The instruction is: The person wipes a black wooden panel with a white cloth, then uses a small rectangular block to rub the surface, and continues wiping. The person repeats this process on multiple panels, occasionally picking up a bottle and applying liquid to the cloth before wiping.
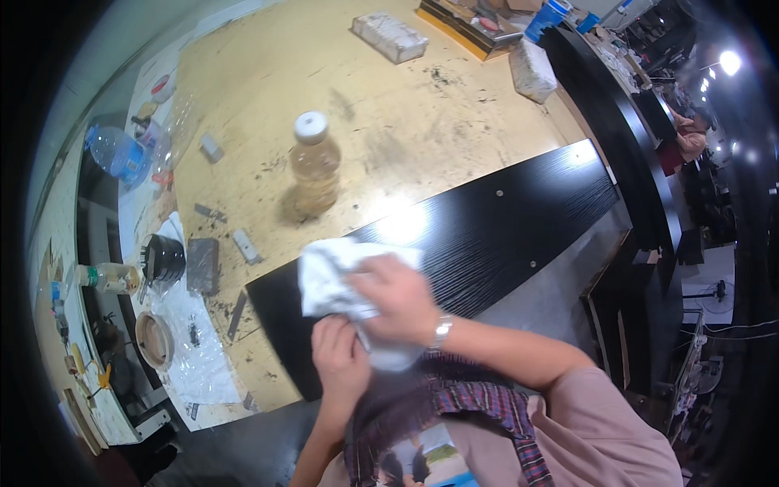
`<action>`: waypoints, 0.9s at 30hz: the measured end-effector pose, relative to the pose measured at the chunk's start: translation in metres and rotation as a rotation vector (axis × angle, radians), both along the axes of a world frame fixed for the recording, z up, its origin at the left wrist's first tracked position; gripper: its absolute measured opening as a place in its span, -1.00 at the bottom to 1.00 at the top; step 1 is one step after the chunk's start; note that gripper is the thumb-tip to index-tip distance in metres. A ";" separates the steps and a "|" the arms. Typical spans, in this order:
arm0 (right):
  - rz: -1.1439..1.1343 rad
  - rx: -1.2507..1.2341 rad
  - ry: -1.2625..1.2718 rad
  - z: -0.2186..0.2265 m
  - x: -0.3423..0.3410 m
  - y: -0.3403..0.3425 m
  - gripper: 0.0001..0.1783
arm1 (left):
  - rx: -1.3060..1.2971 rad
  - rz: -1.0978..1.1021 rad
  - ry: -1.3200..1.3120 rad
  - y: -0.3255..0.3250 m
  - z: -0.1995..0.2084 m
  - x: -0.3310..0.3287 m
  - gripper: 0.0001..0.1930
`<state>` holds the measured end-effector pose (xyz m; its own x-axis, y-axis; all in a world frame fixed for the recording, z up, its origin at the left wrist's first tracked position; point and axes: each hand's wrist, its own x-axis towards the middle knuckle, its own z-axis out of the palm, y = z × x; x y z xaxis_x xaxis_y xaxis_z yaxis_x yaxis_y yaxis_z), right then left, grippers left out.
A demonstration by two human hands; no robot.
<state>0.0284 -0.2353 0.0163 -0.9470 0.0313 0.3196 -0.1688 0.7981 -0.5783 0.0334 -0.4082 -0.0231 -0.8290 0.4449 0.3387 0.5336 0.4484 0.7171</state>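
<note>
A glossy black wood-grained panel (503,219) lies slantwise across the near edge of the table. Over its left part is a crumpled white cloth (320,280). My right hand (396,299), with a metal band at the wrist, presses down on the cloth and grips it; its fingers are slightly blurred. Close beside it, my left hand (339,357) has curled fingers at the cloth's near edge, seemingly pinching it. Beyond the panel stands a clear bottle (315,174) with a white cap and yellowish liquid.
Small grey blocks (203,266) and a black tub (165,258) sit left of the panel. Farther left are a large plastic bottle (120,154) and a tape roll (154,341). Wrapped blocks (389,37) lie at the back. Another person (690,138) is at far right.
</note>
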 end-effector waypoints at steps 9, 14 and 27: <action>0.018 0.196 0.044 -0.041 -0.018 0.160 -0.78 | -0.158 0.108 0.047 0.014 0.013 0.008 -0.83; -0.685 0.429 -0.199 -0.026 0.010 0.400 -0.78 | -0.251 0.149 0.116 0.024 0.016 0.011 -0.82; -0.152 0.287 0.171 -0.068 0.030 0.448 -0.83 | -0.587 0.255 0.126 0.031 0.005 0.016 -0.92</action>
